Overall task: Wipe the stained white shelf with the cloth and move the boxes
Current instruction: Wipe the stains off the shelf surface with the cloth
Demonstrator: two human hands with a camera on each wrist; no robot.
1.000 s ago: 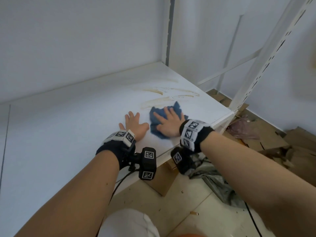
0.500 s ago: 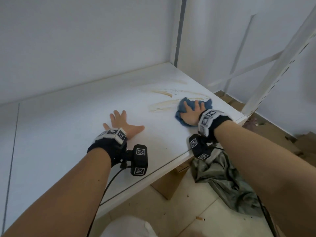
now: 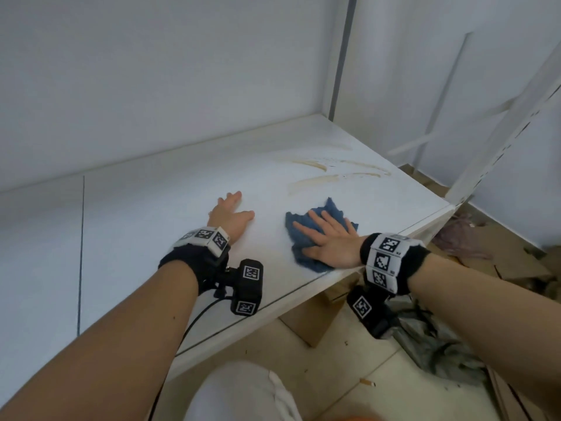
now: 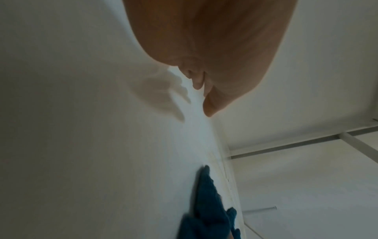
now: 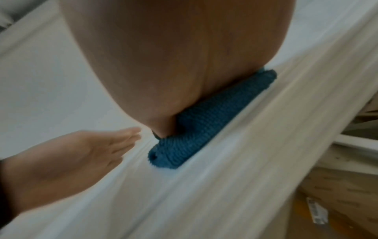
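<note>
The white shelf (image 3: pixel 151 226) carries brown streaky stains (image 3: pixel 328 174) near its far right corner. A blue knitted cloth (image 3: pixel 303 235) lies on the shelf close to the front edge, short of the stains. My right hand (image 3: pixel 326 238) lies flat on the cloth with straight, spread fingers and presses it down; the right wrist view shows the cloth (image 5: pixel 206 122) bunched under the palm. My left hand (image 3: pixel 230 215) rests flat on the bare shelf just left of the cloth, fingers straight. In the left wrist view the cloth (image 4: pixel 206 208) shows at the bottom. No boxes stand on the shelf.
A cardboard box (image 3: pixel 315 317) sits on the floor under the shelf's front edge. Grey-green fabric (image 3: pixel 434 347) and flattened cardboard (image 3: pixel 513 256) litter the floor at right. A white perforated upright (image 3: pixel 498 147) rises at the shelf's right front corner. Walls close the back.
My right hand has drawn the cloth back from beside the stains toward the front edge and nearer the left hand. The left hand stays flat on the shelf.
</note>
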